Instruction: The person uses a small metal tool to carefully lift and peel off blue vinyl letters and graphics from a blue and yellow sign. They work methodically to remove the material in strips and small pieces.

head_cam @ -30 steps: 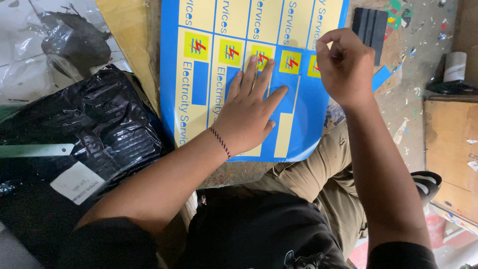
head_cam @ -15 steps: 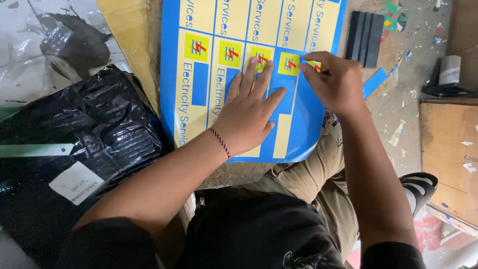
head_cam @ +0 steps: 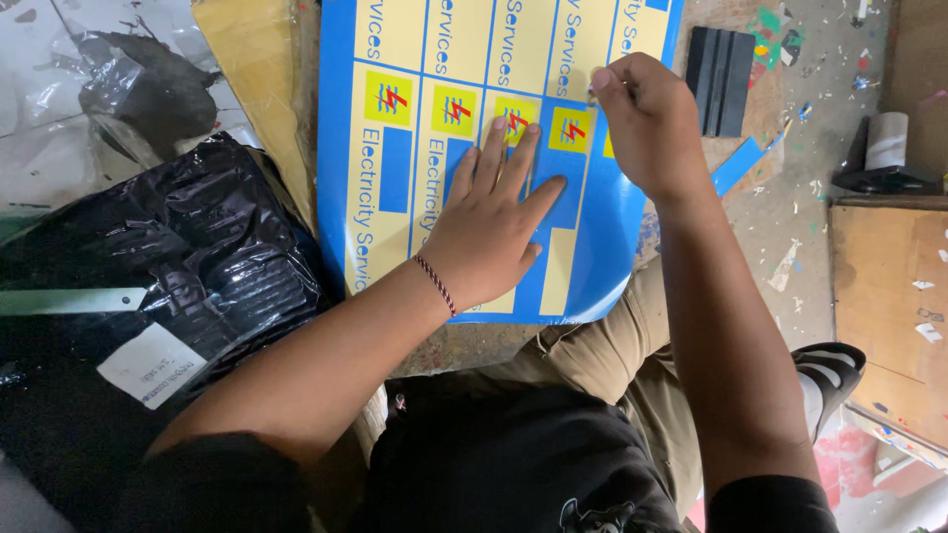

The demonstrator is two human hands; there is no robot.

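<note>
Close to the camera are the person's black shirt and tan trousers (head_cam: 602, 355), with a sandal (head_cam: 825, 370) off to the right. Left of the lap lies a crinkly, shiny black plastic bag (head_cam: 188, 257) with a white label on it.

Just past the knees lies the big sticker sheet (head_cam: 395, 197). It is smooth and flat, blue with yellow strips, and its long side runs away from the person. Its near right corner is rounded.

On it, the left hand (head_cam: 489, 232) lies flat with fingers spread, pressing the sheet down. A thin red thread bracelet (head_cam: 434, 284) goes around that wrist. The right hand (head_cam: 642, 123) is curled, its fingertips pinched together on a small bit of the sheet's top layer.

Farther off, a dark ribbed squeegee (head_cam: 721, 64) sits on the speckled, paint-spotted floor (head_cam: 800, 128).
</note>
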